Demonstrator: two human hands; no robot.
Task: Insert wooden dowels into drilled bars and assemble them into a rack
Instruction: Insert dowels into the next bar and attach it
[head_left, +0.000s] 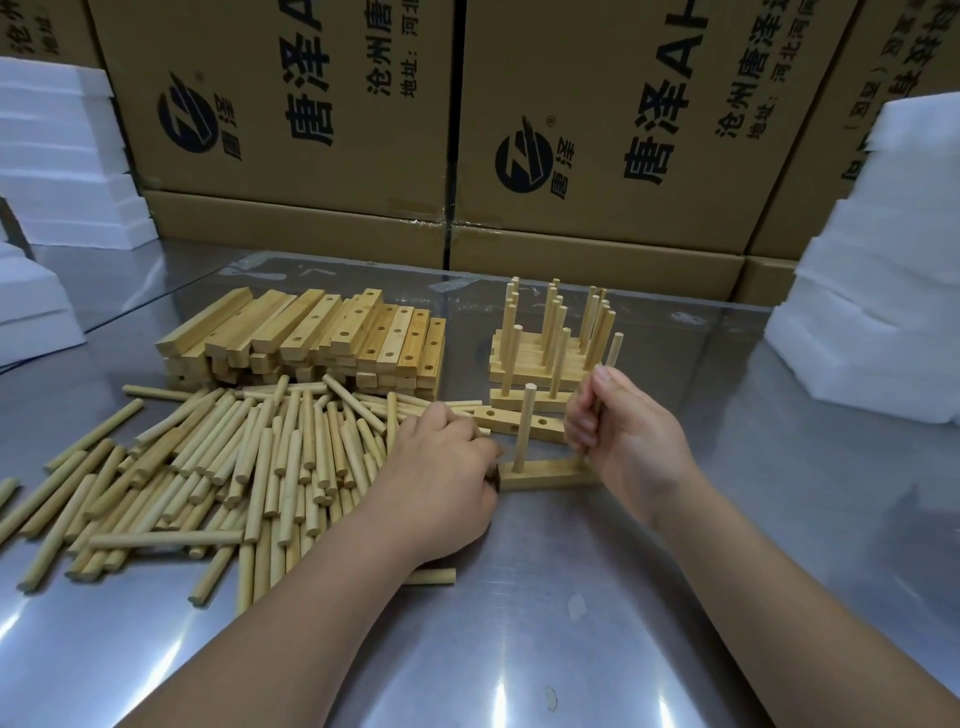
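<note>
Bare steel table (519, 649) gleams between a worker's forearms, with open metal running off to the right. Stacked cartons (311, 104) wall the far edge, and white foam blocks (883, 286) hem both sides. Left of centre, a heap of loose dowels (234, 467), too many to count, lies before a stack of drilled bars (322, 332). Behind the hands stands a pile of finished bars (540, 358), bristling with pegs. One front bar (550, 474) carries one upright dowel (527, 415); one spare bar (498, 418), showing three holes, lies just behind. The right hand (628, 431) grips a second dowel (614, 353) upright over the front bar's right end. The left hand (447, 462) curls at its left end, its hold hidden.
</note>
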